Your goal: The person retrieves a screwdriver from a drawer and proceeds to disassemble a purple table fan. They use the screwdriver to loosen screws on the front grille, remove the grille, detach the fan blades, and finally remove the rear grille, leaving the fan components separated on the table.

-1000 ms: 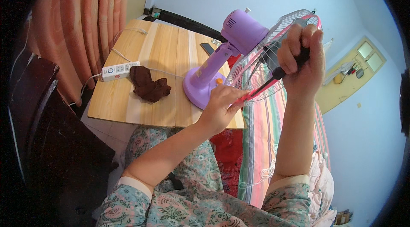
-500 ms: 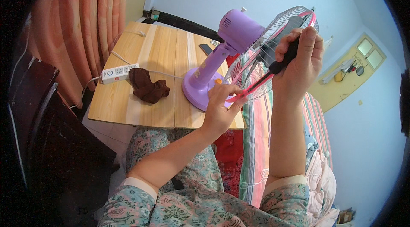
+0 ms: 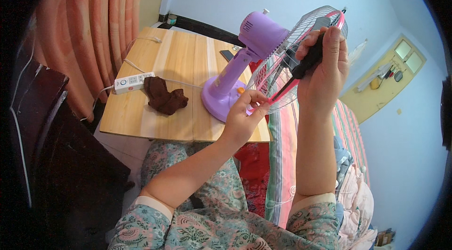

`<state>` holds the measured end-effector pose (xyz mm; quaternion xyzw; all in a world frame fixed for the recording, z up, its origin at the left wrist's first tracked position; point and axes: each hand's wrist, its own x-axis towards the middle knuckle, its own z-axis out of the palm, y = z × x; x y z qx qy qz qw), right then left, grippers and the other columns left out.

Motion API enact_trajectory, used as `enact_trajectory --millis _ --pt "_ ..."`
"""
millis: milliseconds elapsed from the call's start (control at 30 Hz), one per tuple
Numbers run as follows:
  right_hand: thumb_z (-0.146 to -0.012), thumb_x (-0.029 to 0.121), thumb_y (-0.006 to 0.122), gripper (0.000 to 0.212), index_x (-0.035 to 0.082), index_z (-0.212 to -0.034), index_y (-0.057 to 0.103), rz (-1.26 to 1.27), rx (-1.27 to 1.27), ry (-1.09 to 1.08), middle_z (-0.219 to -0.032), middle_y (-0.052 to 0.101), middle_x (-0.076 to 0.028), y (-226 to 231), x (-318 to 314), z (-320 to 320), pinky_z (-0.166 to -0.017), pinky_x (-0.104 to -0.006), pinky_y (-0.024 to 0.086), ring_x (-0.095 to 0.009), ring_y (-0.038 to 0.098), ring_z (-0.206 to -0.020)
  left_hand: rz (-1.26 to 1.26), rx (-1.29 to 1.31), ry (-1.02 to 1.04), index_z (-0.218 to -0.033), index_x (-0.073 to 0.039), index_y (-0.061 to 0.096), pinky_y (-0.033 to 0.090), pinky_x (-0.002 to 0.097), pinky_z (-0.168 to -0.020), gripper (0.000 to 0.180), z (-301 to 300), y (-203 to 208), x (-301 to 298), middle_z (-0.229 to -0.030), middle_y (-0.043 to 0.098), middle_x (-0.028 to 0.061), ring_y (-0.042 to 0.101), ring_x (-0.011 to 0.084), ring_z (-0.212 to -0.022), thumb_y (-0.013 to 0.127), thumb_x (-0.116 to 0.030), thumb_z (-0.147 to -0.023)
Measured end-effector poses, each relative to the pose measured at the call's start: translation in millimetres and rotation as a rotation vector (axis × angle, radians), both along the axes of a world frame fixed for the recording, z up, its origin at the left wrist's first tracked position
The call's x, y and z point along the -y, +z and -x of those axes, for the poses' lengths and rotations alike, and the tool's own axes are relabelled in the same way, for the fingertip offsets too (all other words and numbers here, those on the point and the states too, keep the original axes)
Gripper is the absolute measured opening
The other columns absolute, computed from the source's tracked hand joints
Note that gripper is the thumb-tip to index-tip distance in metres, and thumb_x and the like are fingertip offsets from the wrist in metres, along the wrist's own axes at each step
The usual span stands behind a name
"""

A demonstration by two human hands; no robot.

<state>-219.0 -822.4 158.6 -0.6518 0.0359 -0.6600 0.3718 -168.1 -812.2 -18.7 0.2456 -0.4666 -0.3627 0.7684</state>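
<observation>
A purple desk fan (image 3: 263, 36) stands on the wooden table, its wire guard (image 3: 325, 12) with a pink rim facing right. My right hand (image 3: 327, 66) is raised in front of the guard, fingers wrapped round the black handle of a screwdriver (image 3: 308, 65). Its dark shaft slants down left along the pink rim toward my other fingers. My left hand (image 3: 247, 111) pinches the rim's lower edge between thumb and fingers. The screwdriver's tip is hard to make out there. An orange knob (image 3: 240, 90) shows on the fan's base, just behind my left hand.
On the wooden table (image 3: 179, 52) lie a crumpled brown cloth (image 3: 165, 97), a white power strip (image 3: 133, 82) with cords and a dark phone (image 3: 227, 55). A striped bed (image 3: 285, 156) adjoins on the right; dark furniture (image 3: 70, 156) and orange curtains (image 3: 89, 24) are at left.
My right hand with the screwdriver has shifted slightly left and down. My left hand keeps its pinch on the rim. The whole view has moved a little.
</observation>
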Motion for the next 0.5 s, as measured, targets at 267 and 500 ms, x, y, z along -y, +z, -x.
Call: enact_trajectory --millis 267,500 --pt "-0.1 0.035 0.045 0.032 0.004 -0.095 0.052 -0.1 -0.028 0.038 -0.075 0.055 -0.005 -2.4 -5.8 -1.9 -0.049 -0.0232 0.04 -0.011 0.048 -0.057 -0.014 0.008 0.0 -0.1 -0.006 0.056 0.038 0.0226 -0.081 0.013 -3.8 -0.5 -0.3 -0.092 0.053 -0.0022 0.045 0.0081 -0.087 0.062 -0.008 -0.089" --pt "-0.101 0.033 0.041 0.031 0.005 -0.093 0.051 -0.102 0.008 0.116 -0.075 0.051 -0.005 -2.0 -5.0 6.4 -0.051 -0.0243 0.039 -0.012 0.047 -0.061 -0.035 0.011 -0.003 -0.1 -0.005 0.057 0.038 0.0224 -0.081 0.014 -2.9 0.1 -0.2 -0.092 0.053 -0.0023 0.044 0.0081 -0.086 0.063 -0.009 -0.088"
